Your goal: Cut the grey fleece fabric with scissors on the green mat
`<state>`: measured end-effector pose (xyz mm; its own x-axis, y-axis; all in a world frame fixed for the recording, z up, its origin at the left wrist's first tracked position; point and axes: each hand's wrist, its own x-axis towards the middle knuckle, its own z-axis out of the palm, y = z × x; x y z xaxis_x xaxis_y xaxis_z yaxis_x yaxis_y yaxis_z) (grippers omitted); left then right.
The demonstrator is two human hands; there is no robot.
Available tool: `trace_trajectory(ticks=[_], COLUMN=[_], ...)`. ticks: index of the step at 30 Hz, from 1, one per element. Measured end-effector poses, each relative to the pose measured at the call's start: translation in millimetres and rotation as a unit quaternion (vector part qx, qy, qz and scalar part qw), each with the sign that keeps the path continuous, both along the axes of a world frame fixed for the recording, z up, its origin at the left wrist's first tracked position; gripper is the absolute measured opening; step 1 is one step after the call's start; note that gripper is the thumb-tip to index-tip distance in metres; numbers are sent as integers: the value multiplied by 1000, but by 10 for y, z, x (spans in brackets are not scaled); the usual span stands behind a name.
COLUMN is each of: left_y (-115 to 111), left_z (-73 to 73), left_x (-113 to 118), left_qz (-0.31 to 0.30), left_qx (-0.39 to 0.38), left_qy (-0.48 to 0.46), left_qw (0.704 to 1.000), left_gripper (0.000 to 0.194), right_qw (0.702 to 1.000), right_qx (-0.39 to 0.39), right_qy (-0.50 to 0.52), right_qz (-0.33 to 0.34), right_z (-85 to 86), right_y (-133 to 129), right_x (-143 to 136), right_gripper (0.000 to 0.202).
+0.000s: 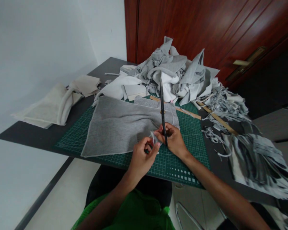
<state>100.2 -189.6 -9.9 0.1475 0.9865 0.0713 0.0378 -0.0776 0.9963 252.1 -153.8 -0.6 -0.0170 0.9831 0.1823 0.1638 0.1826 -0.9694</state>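
A grey fabric piece [112,124] lies spread on the green cutting mat [192,134], its left corner reaching past the mat's front edge. Over the fabric's right end, my right hand [174,137] holds long black scissors [162,102], seen edge-on and pointing away from me. Its thumb and finger meet close to my left hand [144,153]. The fingers of my left hand are closed in a pinch on a small tuft of white thread [153,136]. Whether the tuft is joined to the grey fabric is hidden by the fingers.
A heap of grey and white cloth [172,67] fills the table's back. Folded cream cloth [50,105] lies left. Wooden strips [188,113] rest behind the mat. To the right are fabric trimmings [232,103] and a stack of grey pieces [261,159]. A wooden door [201,25] stands behind.
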Motion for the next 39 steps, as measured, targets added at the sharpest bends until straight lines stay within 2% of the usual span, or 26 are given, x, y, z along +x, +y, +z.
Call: trace_trajectory(ticks=[2,5,14,17,20,23,26,29,32,36,39], left_y=[-4,-10,-27,-4,-2,-18,-25,-8,26,65,69], left_z=[-2,-21,9,14,-35,-106,-142,-138,-126,-109,-64], left_x=[-6,-19,-67,-80,-87,-94,-98,-104,-118,-134,-138], left_qz=[17,19,-45,-20,13,37,33,35,47,66,89], left_qx=[22,24,-11,5,13,-13,-21,13,46,65,81], left_qy=[27,18,-54,-74,-92,-126,-156,-171,-169,-172,-132], left_qw=[999,999,997,997,996,991,987,985,983,981,984], left_gripper=[23,20,31,32,33,34,33,31,29,29,32], right_qw=[1000,1000,997,995,985,945,867,800,781,784,782], right_qx=[-5,3,28,38,63,132,228,289,316,326,330], right_qy=[6,-9,-64,-87,-160,-298,-443,-526,-539,-528,-529], right_qz=[-6,-1,27,24,9,-16,-15,2,-11,-10,-4], right_z=[16,41,133,106,60,50,102,176,220,240,252], right_y=[18,29,-21,-7,6,-18,-83,-146,-170,-156,-139], right_x=[-8,19,54,91,242,489,722,851,911,1006,1068], right_gripper=[35,34,29,26,22,20,18,11,5,6,6])
